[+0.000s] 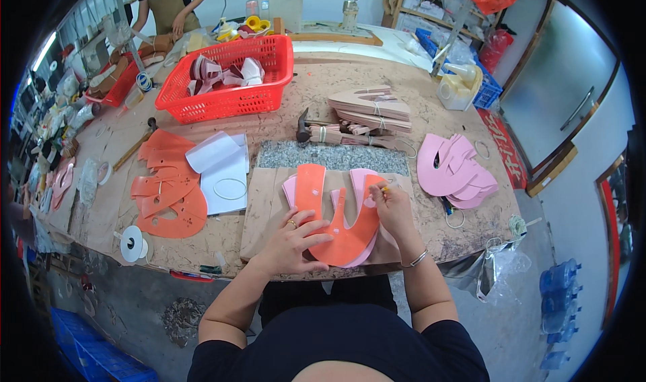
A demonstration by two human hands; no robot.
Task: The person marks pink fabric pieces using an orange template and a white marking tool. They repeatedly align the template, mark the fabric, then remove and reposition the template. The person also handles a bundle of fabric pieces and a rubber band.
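An orange U-shaped pattern piece (350,237) lies on top of pink cut pieces (289,191) of similar outline, in front of me on a board. My left hand (296,242) rests flat on its left side, fingers spread, with a ring on one finger. At the upper right arm of the orange piece, my right hand (396,210) is closed in a pinch. A slim yellowish pen-like tool (385,189) shows at those fingers; its exact kind is too small to tell. Small pale marks dot the orange surface.
Orange pieces (171,193) and white paper (225,173) lie left; stacked pink pieces (457,170) lie right. Behind are a granite slab (330,156), a hammer (303,126), tied bundles (373,109) and a red basket (225,106). Another person (168,8) stands far left.
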